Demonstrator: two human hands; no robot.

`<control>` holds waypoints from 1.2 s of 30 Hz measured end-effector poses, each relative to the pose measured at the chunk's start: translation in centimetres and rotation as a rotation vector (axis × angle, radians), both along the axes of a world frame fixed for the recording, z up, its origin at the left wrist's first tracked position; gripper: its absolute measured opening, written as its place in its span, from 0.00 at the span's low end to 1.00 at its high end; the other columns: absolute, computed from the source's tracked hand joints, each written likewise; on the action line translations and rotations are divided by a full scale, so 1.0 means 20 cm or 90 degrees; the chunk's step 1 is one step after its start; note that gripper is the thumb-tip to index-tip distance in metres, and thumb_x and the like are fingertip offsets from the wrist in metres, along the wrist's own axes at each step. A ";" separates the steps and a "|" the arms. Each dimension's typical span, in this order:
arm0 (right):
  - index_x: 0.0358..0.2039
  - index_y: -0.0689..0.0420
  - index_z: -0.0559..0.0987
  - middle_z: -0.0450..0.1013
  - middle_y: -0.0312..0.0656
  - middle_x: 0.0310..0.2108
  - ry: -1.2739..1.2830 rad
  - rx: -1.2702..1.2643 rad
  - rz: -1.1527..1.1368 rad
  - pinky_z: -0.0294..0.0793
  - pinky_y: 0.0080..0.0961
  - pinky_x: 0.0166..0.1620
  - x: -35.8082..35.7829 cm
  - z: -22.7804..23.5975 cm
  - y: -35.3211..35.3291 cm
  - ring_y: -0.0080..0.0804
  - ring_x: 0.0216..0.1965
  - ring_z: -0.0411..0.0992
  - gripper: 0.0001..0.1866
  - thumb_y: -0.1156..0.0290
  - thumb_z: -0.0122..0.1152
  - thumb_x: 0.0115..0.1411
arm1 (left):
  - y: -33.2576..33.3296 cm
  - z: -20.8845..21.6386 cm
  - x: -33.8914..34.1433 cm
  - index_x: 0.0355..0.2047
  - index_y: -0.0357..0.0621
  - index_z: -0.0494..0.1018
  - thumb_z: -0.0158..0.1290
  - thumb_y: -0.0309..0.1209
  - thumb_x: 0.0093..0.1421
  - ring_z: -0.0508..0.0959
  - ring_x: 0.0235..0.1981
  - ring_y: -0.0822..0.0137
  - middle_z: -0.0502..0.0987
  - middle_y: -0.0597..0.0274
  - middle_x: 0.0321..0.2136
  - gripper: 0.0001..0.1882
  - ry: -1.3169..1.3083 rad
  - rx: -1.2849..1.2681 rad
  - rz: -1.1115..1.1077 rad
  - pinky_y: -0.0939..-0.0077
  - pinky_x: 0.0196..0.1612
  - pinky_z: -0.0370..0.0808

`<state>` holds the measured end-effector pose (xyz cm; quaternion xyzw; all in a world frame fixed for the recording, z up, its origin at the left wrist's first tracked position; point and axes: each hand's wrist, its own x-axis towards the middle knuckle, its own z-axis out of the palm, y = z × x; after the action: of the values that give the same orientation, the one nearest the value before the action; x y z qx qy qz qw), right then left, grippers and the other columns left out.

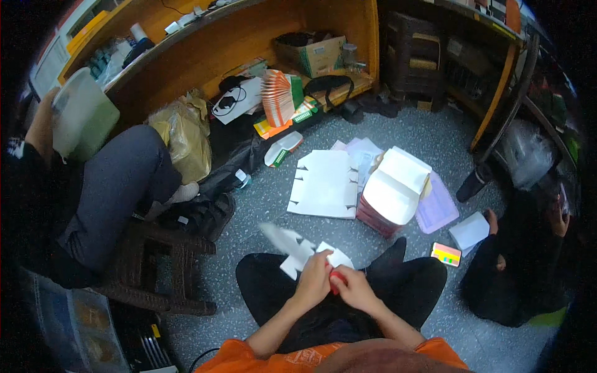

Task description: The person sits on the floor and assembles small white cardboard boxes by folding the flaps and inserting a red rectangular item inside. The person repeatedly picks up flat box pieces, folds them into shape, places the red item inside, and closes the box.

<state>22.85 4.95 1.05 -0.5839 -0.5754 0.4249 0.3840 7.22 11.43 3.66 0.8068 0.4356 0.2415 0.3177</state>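
Observation:
Over my lap my left hand [314,278] is closed on a white card box blank [292,244] with cut flaps, its far part smeared by motion. Close beside it, my right hand [356,290] has its fingers bent in on the near end of the same blank. A small red patch [337,282] shows between the hands; I cannot tell whether it is the card's printed side. On the floor ahead lies a stack of flat white box blanks [324,184] with slotted edges. To its right stands an open box [390,196], white inside and dark red outside.
A phone [446,254] lies right of my knee, near a person in black [519,267] holding white paper [471,232]. At left another person [109,193] holds a translucent tub [85,115] beside a brown stool [163,267]. Orange-and-white folded cartons [277,99] lie by the shelf.

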 end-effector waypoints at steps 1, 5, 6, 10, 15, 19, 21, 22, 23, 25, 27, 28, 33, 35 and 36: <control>0.42 0.61 0.79 0.79 0.52 0.32 0.041 0.044 -0.053 0.78 0.37 0.37 0.02 0.02 -0.01 0.44 0.32 0.81 0.08 0.70 0.61 0.66 | -0.01 0.04 0.03 0.58 0.35 0.66 0.50 0.23 0.67 0.70 0.58 0.33 0.69 0.36 0.55 0.19 -0.008 0.099 -0.026 0.45 0.59 0.68; 0.47 0.65 0.80 0.83 0.48 0.39 0.234 0.125 -0.377 0.79 0.30 0.45 0.06 0.04 0.03 0.29 0.40 0.80 0.11 0.71 0.56 0.71 | -0.09 0.01 0.06 0.61 0.43 0.68 0.66 0.33 0.57 0.59 0.68 0.31 0.59 0.37 0.66 0.33 -0.102 0.197 -0.104 0.42 0.68 0.61; 0.49 0.65 0.80 0.83 0.49 0.40 0.204 0.112 -0.333 0.79 0.30 0.46 0.09 0.03 0.01 0.29 0.41 0.80 0.12 0.71 0.56 0.71 | -0.10 0.00 0.07 0.63 0.45 0.67 0.72 0.39 0.51 0.57 0.69 0.31 0.58 0.35 0.66 0.41 -0.103 0.203 -0.106 0.41 0.68 0.61; 0.55 0.64 0.79 0.82 0.50 0.44 0.149 0.025 -0.155 0.77 0.30 0.51 0.12 0.04 -0.04 0.32 0.44 0.80 0.17 0.68 0.52 0.73 | -0.10 -0.03 0.08 0.60 0.45 0.67 0.79 0.43 0.39 0.59 0.67 0.29 0.52 0.28 0.67 0.49 -0.073 0.103 -0.016 0.42 0.68 0.62; 0.51 0.63 0.81 0.79 0.52 0.44 0.019 0.098 -0.086 0.78 0.33 0.45 0.16 0.20 0.01 0.41 0.39 0.79 0.16 0.67 0.58 0.70 | -0.09 -0.04 0.00 0.54 0.43 0.69 0.78 0.39 0.35 0.59 0.67 0.27 0.52 0.28 0.66 0.45 -0.046 0.080 -0.133 0.42 0.67 0.64; 0.37 0.63 0.83 0.78 0.43 0.32 0.167 -0.043 -0.051 0.74 0.29 0.37 0.25 0.18 0.10 0.29 0.31 0.74 0.20 0.55 0.58 0.70 | -0.08 0.04 -0.04 0.48 0.42 0.73 0.78 0.36 0.34 0.57 0.69 0.31 0.50 0.31 0.69 0.39 0.037 0.024 -0.265 0.48 0.69 0.65; 0.36 0.62 0.82 0.76 0.36 0.31 0.353 -0.192 -0.042 0.73 0.24 0.35 0.26 0.18 0.12 0.23 0.31 0.72 0.20 0.55 0.58 0.71 | -0.09 0.11 -0.06 0.48 0.42 0.74 0.77 0.36 0.34 0.56 0.70 0.31 0.49 0.32 0.70 0.39 0.034 -0.013 -0.285 0.48 0.69 0.64; 0.40 0.62 0.81 0.76 0.35 0.32 0.366 -0.191 0.004 0.72 0.23 0.35 0.27 0.20 0.13 0.22 0.31 0.72 0.17 0.59 0.60 0.69 | -0.08 0.15 -0.08 0.48 0.42 0.74 0.77 0.35 0.35 0.55 0.71 0.31 0.48 0.33 0.70 0.38 0.039 -0.034 -0.293 0.48 0.70 0.63; 0.41 0.62 0.81 0.76 0.35 0.32 0.352 -0.172 0.062 0.73 0.24 0.35 0.29 0.14 0.12 0.22 0.31 0.72 0.15 0.60 0.62 0.68 | -0.08 0.17 -0.09 0.48 0.45 0.75 0.77 0.34 0.35 0.53 0.72 0.32 0.47 0.35 0.72 0.38 0.001 -0.094 -0.271 0.49 0.72 0.60; 0.43 0.63 0.81 0.76 0.36 0.31 0.350 -0.157 0.078 0.74 0.26 0.36 0.31 0.09 0.06 0.23 0.31 0.72 0.13 0.66 0.67 0.65 | -0.05 0.21 -0.11 0.49 0.47 0.75 0.77 0.34 0.35 0.51 0.74 0.34 0.46 0.37 0.73 0.38 -0.016 -0.123 -0.325 0.50 0.73 0.58; 0.43 0.64 0.81 0.78 0.38 0.32 0.268 -0.076 0.048 0.75 0.28 0.36 0.27 -0.03 0.04 0.24 0.31 0.73 0.13 0.67 0.67 0.65 | -0.03 0.22 -0.12 0.49 0.50 0.76 0.77 0.34 0.35 0.48 0.75 0.37 0.44 0.39 0.74 0.37 -0.061 -0.201 -0.390 0.51 0.74 0.54; 0.44 0.64 0.81 0.78 0.39 0.33 0.223 -0.042 0.041 0.76 0.29 0.37 0.26 -0.08 0.03 0.25 0.32 0.73 0.13 0.67 0.67 0.65 | -0.03 0.22 -0.13 0.48 0.50 0.74 0.78 0.35 0.34 0.51 0.74 0.36 0.47 0.38 0.73 0.38 -0.076 -0.180 -0.400 0.50 0.73 0.55; 0.43 0.63 0.83 0.81 0.40 0.35 0.220 -0.077 0.118 0.77 0.28 0.43 0.18 0.03 0.00 0.25 0.35 0.76 0.11 0.70 0.67 0.63 | -0.11 0.14 -0.14 0.48 0.49 0.63 0.80 0.42 0.32 0.59 0.65 0.40 0.56 0.45 0.62 0.46 0.009 -0.052 -0.240 0.45 0.67 0.61; 0.44 0.62 0.83 0.81 0.41 0.33 0.292 -0.082 0.114 0.77 0.28 0.43 0.20 0.02 -0.01 0.25 0.35 0.76 0.12 0.69 0.67 0.63 | -0.13 0.11 -0.14 0.50 0.49 0.61 0.79 0.45 0.33 0.59 0.65 0.42 0.57 0.45 0.61 0.48 -0.009 -0.010 -0.193 0.46 0.67 0.61; 0.44 0.62 0.83 0.80 0.41 0.32 0.326 -0.083 0.119 0.77 0.28 0.43 0.23 0.04 0.00 0.25 0.35 0.76 0.13 0.68 0.68 0.63 | -0.12 0.10 -0.15 0.50 0.49 0.61 0.79 0.46 0.33 0.59 0.65 0.43 0.57 0.46 0.61 0.49 -0.046 0.002 -0.157 0.47 0.67 0.61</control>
<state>27.35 4.89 1.89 -0.4253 -0.4822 0.6285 0.4377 4.30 8.97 5.75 0.8453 0.3211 0.2305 0.3594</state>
